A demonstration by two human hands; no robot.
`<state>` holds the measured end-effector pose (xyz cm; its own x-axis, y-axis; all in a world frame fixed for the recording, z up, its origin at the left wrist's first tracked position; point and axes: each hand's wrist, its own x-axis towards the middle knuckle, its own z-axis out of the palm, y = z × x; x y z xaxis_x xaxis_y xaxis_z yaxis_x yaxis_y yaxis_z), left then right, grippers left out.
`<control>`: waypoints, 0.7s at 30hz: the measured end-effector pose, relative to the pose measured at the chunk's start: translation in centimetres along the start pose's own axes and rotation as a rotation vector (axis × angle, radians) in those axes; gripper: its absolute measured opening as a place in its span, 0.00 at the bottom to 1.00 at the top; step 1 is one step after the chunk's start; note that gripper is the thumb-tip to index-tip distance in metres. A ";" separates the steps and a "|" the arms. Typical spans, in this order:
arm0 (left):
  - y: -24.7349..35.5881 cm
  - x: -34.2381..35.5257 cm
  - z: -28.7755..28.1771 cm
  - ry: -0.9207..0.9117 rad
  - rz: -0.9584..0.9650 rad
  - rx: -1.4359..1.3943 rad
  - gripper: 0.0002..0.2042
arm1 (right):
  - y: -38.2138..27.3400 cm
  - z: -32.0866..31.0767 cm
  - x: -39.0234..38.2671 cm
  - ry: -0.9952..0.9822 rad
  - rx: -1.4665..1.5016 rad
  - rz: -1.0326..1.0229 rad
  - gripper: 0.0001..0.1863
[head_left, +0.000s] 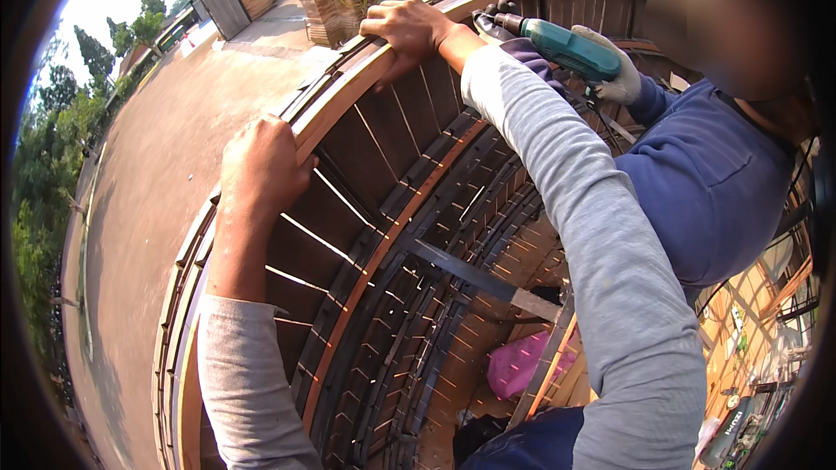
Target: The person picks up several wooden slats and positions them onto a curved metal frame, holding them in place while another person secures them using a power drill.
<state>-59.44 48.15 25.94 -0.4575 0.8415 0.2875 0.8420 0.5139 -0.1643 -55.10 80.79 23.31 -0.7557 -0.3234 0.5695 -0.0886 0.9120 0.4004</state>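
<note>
A curved wooden rail [347,97] runs along the top of a bent wall of dark slats [322,200]. My left hand [259,164] is closed over this rail on the near left, its fingertips partly hidden. Farther along, my right hand [418,30] grips the same rail, fingers over the outer edge and thumb on the inner side. Just right of it, a co-worker's gloved hands [620,70] hold a green power drill [570,50] with its nose pointing at the rail.
The co-worker in a blue top [710,178] stands close on the right. Inside the curve, a metal bar [461,268] juts across, and many thin pointed tips stick out of the slats. Lower down lies a pink bag [522,365]. Outside is a paved yard [157,191].
</note>
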 end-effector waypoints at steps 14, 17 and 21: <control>-0.4 0.0 -0.2 -0.059 -0.014 -0.031 0.20 | 0.2 0.8 0.4 0.023 -0.010 0.003 0.45; -0.3 0.0 -0.1 -0.061 -0.015 -0.040 0.20 | 0.2 1.0 0.2 0.024 -0.015 0.002 0.45; -0.3 0.1 0.0 -0.049 -0.042 -0.012 0.15 | 0.1 0.7 0.3 0.009 -0.011 0.011 0.46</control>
<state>-59.74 48.12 26.03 -0.5058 0.8265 0.2471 0.8249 0.5472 -0.1417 -55.79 80.96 23.04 -0.7510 -0.3154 0.5801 -0.0727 0.9127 0.4022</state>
